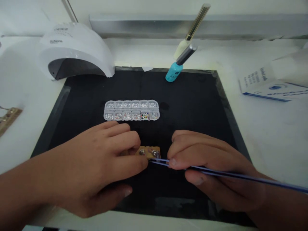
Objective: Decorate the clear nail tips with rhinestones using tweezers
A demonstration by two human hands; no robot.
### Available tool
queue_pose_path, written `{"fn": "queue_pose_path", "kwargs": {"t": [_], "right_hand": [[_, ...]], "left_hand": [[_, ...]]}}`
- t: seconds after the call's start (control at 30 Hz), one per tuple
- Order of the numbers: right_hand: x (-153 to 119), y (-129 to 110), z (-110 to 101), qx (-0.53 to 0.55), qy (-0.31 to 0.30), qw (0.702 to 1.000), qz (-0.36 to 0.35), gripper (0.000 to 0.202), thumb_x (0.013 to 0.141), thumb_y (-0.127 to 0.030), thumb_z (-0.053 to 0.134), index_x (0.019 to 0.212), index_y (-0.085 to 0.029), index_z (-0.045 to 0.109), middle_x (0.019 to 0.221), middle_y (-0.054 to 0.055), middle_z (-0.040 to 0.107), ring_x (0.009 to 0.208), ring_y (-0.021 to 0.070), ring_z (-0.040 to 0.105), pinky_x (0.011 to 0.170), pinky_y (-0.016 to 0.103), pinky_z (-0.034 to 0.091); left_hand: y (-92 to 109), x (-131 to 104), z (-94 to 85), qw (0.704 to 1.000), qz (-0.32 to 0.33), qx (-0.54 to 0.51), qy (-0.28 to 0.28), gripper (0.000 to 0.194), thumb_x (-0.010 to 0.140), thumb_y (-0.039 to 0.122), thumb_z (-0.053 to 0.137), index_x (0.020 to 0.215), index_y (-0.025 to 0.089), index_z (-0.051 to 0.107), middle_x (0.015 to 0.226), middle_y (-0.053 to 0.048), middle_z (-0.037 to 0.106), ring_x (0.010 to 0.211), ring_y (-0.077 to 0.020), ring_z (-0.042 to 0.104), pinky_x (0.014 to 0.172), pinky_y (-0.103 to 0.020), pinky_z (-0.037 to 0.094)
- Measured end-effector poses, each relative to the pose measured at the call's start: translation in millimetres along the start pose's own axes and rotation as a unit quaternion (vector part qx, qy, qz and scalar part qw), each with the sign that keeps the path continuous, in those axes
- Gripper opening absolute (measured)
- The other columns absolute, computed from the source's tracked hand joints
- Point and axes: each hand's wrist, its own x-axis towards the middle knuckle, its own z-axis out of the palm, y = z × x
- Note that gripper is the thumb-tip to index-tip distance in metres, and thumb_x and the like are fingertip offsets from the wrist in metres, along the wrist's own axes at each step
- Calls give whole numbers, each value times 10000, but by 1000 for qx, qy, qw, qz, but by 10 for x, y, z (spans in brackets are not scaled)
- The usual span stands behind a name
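My left hand (103, 163) is closed over a short brown strip (157, 149) with round metallic studs on it. Its fingers cover the strip's left part, so only the right end shows. In my right hand (214, 163) is a pair of thin blue tweezers (231, 175), pinched between thumb and fingers. Their tips reach left to the strip's lower edge, close to my left index fingertip. Whether the tips grip anything is too small to tell. Just beyond my left hand lies a clear compartment case (132, 110) of small rhinestones, some of them coloured.
A black mat (197, 106) covers the white table. At its back left stands a white nail lamp (77, 45). A turquoise polish bottle (173, 72) and a pale bottle (183, 47) stand at the back. Right lies a printed packet (269, 83); another brown strip (9, 119) lies far left.
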Motion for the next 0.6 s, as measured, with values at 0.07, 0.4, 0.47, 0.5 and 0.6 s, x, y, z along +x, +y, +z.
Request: {"fn": "queue_pose_path", "kwargs": {"t": [0.07, 0.4, 0.47, 0.5, 0.6], "right_hand": [[4, 1, 9, 6, 5, 1000, -2, 143, 1005, -242, 472, 998, -162, 590, 868, 41, 689, 847, 126, 652, 848, 322, 511], [3, 5, 14, 5, 4, 1000, 1, 167, 1014, -275, 462, 994, -168, 588, 872, 37, 691, 848, 120, 650, 874, 324, 497], [4, 9, 17, 5, 6, 1000, 0, 170, 1017, -270, 455, 996, -166, 588, 871, 36, 689, 847, 117, 648, 863, 316, 497], [3, 8, 18, 3, 5, 1000, 2, 169, 1018, -264, 452, 998, -165, 588, 871, 34, 689, 849, 113, 647, 871, 312, 494], [2, -5, 20, 0, 4, 1000, -2, 176, 1021, -275, 445, 999, -166, 582, 864, 25, 687, 838, 101, 646, 903, 308, 482]], "left_hand": [[-4, 4, 6, 1000, -2, 2, 0, 191, 837, 202, 574, 1025, 190, 544, 945, -42, 526, 787, -207, 472, 667, -396, 402], [5, -40, -13, 1000, -2, -8, 14, 237, 833, 205, 581, 1069, 186, 567, 957, -43, 519, 806, -202, 474, 695, -395, 406], [-3, -46, -32, 1000, -6, -10, 23, 301, 828, 198, 586, 1127, 191, 555, 979, -47, 517, 821, -201, 473, 710, -393, 414], [-8, -45, -38, 1000, -8, -9, 25, 320, 826, 196, 587, 1144, 193, 549, 983, -48, 515, 823, -201, 471, 716, -393, 418], [-22, -28, -42, 1000, -8, -3, 24, 305, 830, 189, 577, 1133, 193, 544, 982, -49, 516, 820, -202, 468, 723, -397, 423]]}}
